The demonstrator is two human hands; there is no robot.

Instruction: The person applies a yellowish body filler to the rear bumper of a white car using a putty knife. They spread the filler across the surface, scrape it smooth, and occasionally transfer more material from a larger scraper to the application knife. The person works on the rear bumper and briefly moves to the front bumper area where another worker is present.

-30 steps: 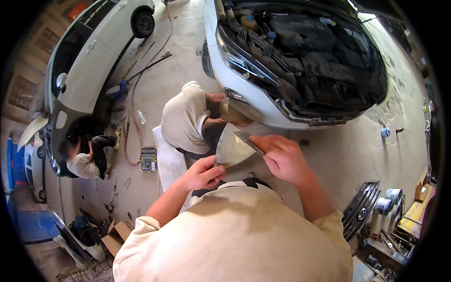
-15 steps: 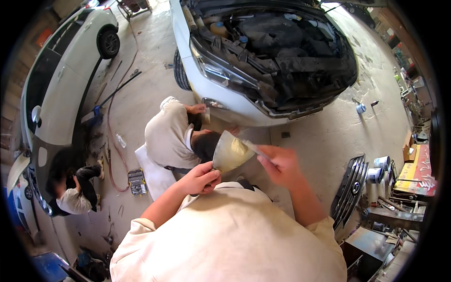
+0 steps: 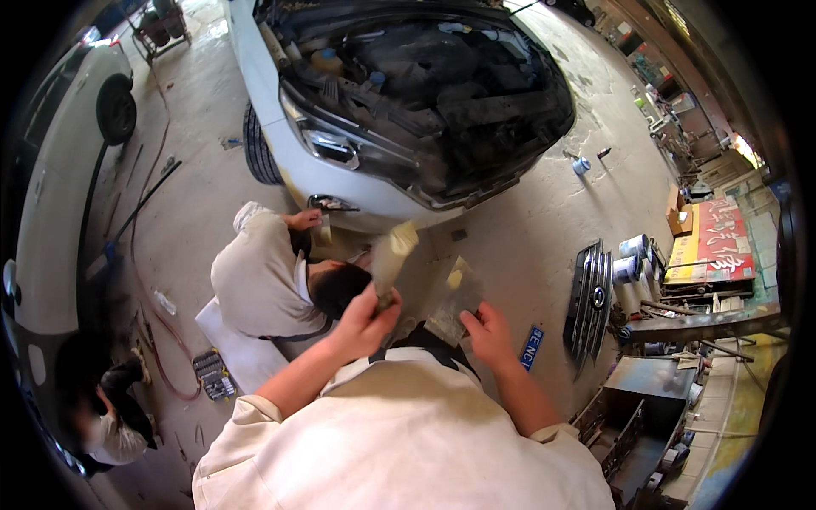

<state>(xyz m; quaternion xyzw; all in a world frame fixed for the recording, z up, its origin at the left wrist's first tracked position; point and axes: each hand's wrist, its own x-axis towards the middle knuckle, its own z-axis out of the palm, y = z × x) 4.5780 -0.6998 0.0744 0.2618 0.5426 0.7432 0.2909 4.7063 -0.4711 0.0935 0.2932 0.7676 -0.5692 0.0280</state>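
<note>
Pretty tight straight ahead: crouching co-worker (image 3: pixel 259 280) right under the left hand (image 3: pixel 361 314), white car's bumper (image 3: pixel 382 200) just beyond. Right hand (image 3: pixel 489 331) pinching a clear plastic sheet (image 3: pixel 450 293), bare concrete floor (image 3: pixel 518 221) open beyond it. Further right, blocked by a detached grille (image 3: pixel 591 297), spray cans (image 3: pixel 629 259) and a cluttered metal rack (image 3: pixel 646 408). Left side: socket set (image 3: pixel 211 374), red hose (image 3: pixel 161 331), second car (image 3: pixel 59 229).

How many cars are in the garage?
2. A white car with its hood open stands at the top middle, and another white car runs along the left edge. More could be hidden beyond the picture's dark rim.
</note>
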